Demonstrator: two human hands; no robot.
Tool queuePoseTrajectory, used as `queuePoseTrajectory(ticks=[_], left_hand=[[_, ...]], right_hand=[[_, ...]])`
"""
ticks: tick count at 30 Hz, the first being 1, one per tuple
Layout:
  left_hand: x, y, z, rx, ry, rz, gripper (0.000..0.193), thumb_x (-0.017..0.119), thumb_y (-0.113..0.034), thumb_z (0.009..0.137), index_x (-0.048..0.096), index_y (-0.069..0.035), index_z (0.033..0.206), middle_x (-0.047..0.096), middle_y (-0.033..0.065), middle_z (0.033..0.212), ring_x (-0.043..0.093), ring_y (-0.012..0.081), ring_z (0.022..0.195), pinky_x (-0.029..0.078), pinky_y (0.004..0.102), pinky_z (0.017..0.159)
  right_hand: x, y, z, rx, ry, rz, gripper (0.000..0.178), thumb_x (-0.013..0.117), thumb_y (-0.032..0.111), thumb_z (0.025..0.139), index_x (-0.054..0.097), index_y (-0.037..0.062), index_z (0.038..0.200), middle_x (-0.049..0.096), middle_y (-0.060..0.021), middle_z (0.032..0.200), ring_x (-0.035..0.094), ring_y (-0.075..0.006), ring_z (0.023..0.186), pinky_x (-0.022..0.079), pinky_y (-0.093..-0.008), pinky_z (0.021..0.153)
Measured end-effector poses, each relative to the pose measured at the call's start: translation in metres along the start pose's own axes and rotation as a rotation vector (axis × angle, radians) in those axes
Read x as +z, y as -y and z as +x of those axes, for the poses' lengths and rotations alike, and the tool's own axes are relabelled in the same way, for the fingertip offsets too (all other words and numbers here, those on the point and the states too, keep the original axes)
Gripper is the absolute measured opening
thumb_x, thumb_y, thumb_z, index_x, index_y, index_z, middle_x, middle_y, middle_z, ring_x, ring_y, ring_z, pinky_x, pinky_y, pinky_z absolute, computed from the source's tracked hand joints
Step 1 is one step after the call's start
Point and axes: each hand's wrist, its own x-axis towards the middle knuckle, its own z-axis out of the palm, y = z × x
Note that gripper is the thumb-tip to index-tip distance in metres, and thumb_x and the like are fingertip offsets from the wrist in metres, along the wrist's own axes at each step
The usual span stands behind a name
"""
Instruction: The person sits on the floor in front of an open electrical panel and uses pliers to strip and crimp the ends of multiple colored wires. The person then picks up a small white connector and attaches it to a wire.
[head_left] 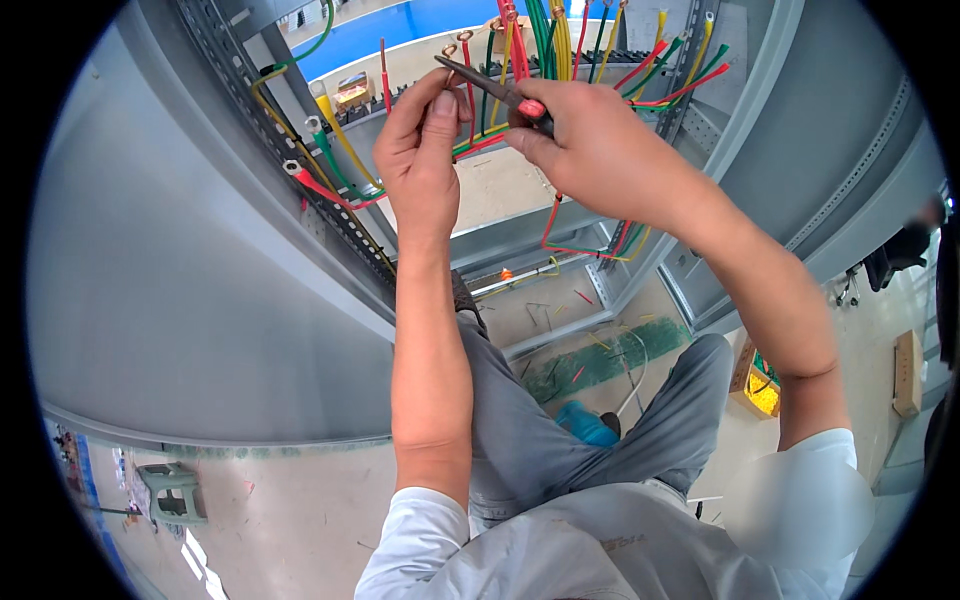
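Up at the wiring inside an open grey cabinet, my left hand [422, 165] is closed, thumb and fingertips pinching a thin wire [452, 79] at its bare copper end. Most of that wire is hidden by the fingers. My right hand [605, 150] grips needle-nose pliers [488, 84] with red and black handles, their slim jaws pointing left. The jaw tips touch or lie just over the copper end; I cannot tell which. Close by stand a red wire [468, 60] with a copper loop and a bundle of green wires [546, 40].
Lugged yellow, green and red cables [325, 180] stick out on the left. Grey cabinet panels [200, 260] flank both sides. Wire offcuts [580, 375] litter the floor near my legs. A box with yellow pieces [762, 395] sits at right, a green stool [172, 492] at lower left.
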Motion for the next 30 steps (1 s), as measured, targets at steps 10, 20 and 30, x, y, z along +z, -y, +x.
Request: queuePoseTrajectory(ticks=[10, 20, 30], left_hand=[[-0.010, 0.000, -0.002, 0.006, -0.013, -0.096, 0.025, 0.061, -0.013, 0.101, 0.063, 0.001, 0.122, 0.065, 0.0042, 0.095, 0.058, 0.0100, 0.086, 0.047, 0.0248, 0.077], [-0.023, -0.016, -0.010, -0.158, -0.155, -0.215, 0.027, 0.065, -0.014, 0.099, 0.064, 0.000, 0.122, 0.068, 0.0054, 0.100, 0.061, 0.0101, 0.088, 0.049, 0.0243, 0.078], [-0.037, 0.006, 0.014, -0.052, -0.106, -0.147, 0.020, 0.059, -0.012, 0.102, 0.063, 0.000, 0.119, 0.067, 0.0066, 0.097, 0.059, 0.0139, 0.089, 0.047, 0.0296, 0.080]], right_hand=[[0.002, 0.016, 0.002, 0.455, 0.411, 0.821, 0.022, 0.066, 0.023, 0.093, 0.057, 0.0056, 0.085, 0.046, 0.0004, 0.066, 0.041, -0.0101, 0.053, 0.039, -0.0297, 0.049], [0.049, 0.009, 0.003, 0.410, 0.782, 1.697, 0.027, 0.064, 0.031, 0.100, 0.055, 0.0076, 0.090, 0.043, 0.0028, 0.069, 0.039, -0.0092, 0.058, 0.035, -0.0274, 0.050], [0.056, -0.021, 0.011, 0.262, 0.449, 1.066, 0.039, 0.053, 0.037, 0.105, 0.059, 0.0007, 0.119, 0.061, -0.0040, 0.077, 0.059, -0.0133, 0.067, 0.047, -0.0297, 0.060]])
